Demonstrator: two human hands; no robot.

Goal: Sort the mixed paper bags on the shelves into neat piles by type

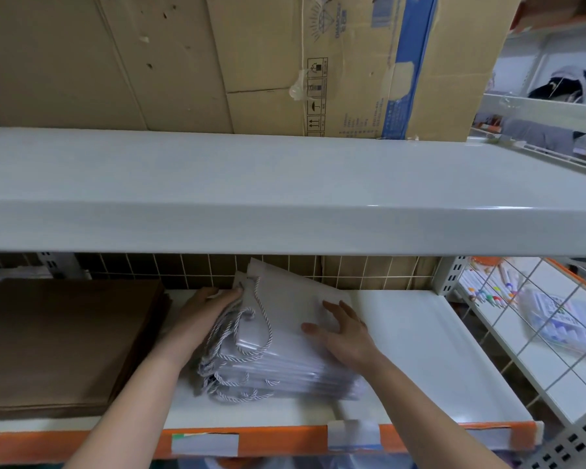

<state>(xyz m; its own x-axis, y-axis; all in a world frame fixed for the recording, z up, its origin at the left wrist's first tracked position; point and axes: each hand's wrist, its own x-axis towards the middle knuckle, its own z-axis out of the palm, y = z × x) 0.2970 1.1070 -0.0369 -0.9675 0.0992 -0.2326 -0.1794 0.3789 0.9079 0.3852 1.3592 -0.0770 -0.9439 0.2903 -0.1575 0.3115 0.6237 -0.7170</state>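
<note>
On the lower white metal shelf (420, 350) with an orange front edge, a flat stack of brown paper bags (65, 343) lies at the far left, reaching back toward the wire grid behind. Just right of it, a person's left hand (200, 313) curls its fingers around the left side of a pile of white paper bags with twisted white cord handles (285, 350), gripping it among the looped cords. The pile sits near the middle of the shelf, its top bags tilted up toward the back grid and its cord handles spilling to the left and front. The right hand (344, 333) rests flat on top of the pile, fingers straight and spread, pressing down without curling round anything. White label strips (205, 443) are stuck along the orange edge below. Above, a large tan cardboard box with blue printing (335, 62) stands on the upper white shelf (285, 191). At far right, beyond a white wire mesh divider (521, 316), packs of coloured markers (552, 319) lie on a neighbouring shelf.
</note>
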